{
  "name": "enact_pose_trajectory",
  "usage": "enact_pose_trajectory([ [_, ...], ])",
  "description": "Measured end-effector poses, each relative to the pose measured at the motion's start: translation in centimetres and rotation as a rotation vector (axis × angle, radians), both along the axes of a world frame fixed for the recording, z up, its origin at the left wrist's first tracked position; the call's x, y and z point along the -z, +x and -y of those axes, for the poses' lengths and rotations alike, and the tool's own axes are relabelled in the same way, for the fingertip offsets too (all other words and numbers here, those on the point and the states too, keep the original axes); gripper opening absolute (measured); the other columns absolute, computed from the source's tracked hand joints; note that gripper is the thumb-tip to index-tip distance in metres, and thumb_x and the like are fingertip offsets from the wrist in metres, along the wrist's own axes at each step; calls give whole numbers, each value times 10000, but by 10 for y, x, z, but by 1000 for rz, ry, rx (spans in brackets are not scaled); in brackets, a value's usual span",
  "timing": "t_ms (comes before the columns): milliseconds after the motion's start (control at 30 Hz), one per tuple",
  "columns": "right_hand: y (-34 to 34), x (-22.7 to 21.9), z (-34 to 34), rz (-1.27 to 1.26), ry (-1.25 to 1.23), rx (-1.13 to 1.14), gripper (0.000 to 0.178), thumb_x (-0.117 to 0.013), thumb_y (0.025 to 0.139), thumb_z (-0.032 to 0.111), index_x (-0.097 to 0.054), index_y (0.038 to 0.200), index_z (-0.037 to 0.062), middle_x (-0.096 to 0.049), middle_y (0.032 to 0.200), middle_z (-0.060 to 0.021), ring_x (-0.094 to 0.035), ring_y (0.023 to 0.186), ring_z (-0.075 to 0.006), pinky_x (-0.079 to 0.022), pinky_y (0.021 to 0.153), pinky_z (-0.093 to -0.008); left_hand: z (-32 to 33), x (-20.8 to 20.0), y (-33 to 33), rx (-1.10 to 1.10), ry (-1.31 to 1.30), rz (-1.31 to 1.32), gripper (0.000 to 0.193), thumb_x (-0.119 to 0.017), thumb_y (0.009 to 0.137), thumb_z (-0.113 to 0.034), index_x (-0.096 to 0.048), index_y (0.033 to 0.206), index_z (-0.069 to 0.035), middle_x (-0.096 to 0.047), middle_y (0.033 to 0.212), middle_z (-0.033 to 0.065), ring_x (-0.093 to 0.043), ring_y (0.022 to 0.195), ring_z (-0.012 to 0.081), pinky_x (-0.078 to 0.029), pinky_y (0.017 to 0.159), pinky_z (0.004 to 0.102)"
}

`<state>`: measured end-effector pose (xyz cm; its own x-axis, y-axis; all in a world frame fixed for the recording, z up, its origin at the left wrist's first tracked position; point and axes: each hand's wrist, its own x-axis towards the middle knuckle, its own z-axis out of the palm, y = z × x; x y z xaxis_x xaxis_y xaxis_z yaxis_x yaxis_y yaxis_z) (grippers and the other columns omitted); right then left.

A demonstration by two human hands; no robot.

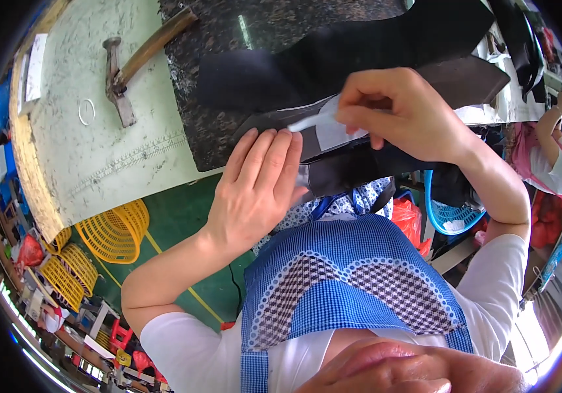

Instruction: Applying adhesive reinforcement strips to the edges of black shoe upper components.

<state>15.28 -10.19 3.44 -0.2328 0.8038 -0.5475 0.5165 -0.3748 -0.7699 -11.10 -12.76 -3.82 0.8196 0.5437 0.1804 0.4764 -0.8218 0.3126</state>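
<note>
On the pale table (51, 150), take the speckled stone slab (215, 39) as landmark. Judge first the risk from the long black sheet (359, 52), loose across the slab: could slide and disturb neighbouring pieces if nudged from the side. Next, consider the narrower dark grey piece (269, 120) along the slab's near edge: could shift or pucker from too light a hold or a sideways pull. Mind too the hammer (120, 82), left of the slab with handle over its edge: could swing round if bumped. Now to the left hand (248, 187), at the slab's near edge: flat, fingers straight and together, thumb apart, gripping nothing, fingertips down on the grey piece. Then to the right hand (402, 108), over the slab's near right part: closed in a pinch above a white patch (336, 139), gripping one end of a thin white strip (307, 122). Cannot tell whether touching the left fingertips at the other end; could tear or stick askew from a hasty tug.
</note>
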Motion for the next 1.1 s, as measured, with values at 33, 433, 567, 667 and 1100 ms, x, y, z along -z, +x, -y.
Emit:
enact_pose_trajectory([
  [33, -3, 8, -4, -5, 36, -21, 181, -688, 976, 150, -681, 945, -29, -697, 762, -51, -636, 591, -95, -499, 535, -250, 1, 5, -1, 2, 11, 11, 682, -812, 782, -307, -625, 1335, 46, -524, 1468, 179, -527, 1340, 334, -506, 1063, 469],
  [433, -17, 25, -13, 585, 525, -280, 266, -770, 856, 261, -677, 771, 27, -670, 684, -142, -680, 632, -333, -548, 594, -384, -21, 9, 4, 41, 123, 19, 428, -603, 921, -146, -601, 1336, -43, -615, 1397, 113, -564, 1319, 245, -489, 988, 344],
  [567, 18, -9, -9, 428, 232, -46, 217, -776, 846, 219, -700, 803, 20, -677, 705, -128, -697, 688, -313, -533, 635, -416, -22, 10, 7, 17, 147, -17, 656, -716, 874, -390, -586, 1408, -32, -597, 1388, 114, -577, 1255, 273, -479, 943, 403],
  [667, 33, 7, -3, 460, 351, -9, 203, -759, 857, 223, -711, 826, 28, -689, 725, -126, -703, 701, -316, -545, 651, -419, -28, 1, 23, 39, 144, -91, 697, -728, 856, -421, -591, 1405, -15, -606, 1335, 117, -582, 1218, 275, -473, 934, 404],
  [1100, 78, 24, -5, 562, 654, -47, 226, -738, 924, 275, -679, 884, 60, -689, 755, -120, -684, 688, -324, -519, 611, -424, -29, -24, 114, 159, 444, -333, 448, -607, 890, -171, -655, 1278, 47, -592, 1358, 142, -575, 1071, 221, -490, 952, 317],
])
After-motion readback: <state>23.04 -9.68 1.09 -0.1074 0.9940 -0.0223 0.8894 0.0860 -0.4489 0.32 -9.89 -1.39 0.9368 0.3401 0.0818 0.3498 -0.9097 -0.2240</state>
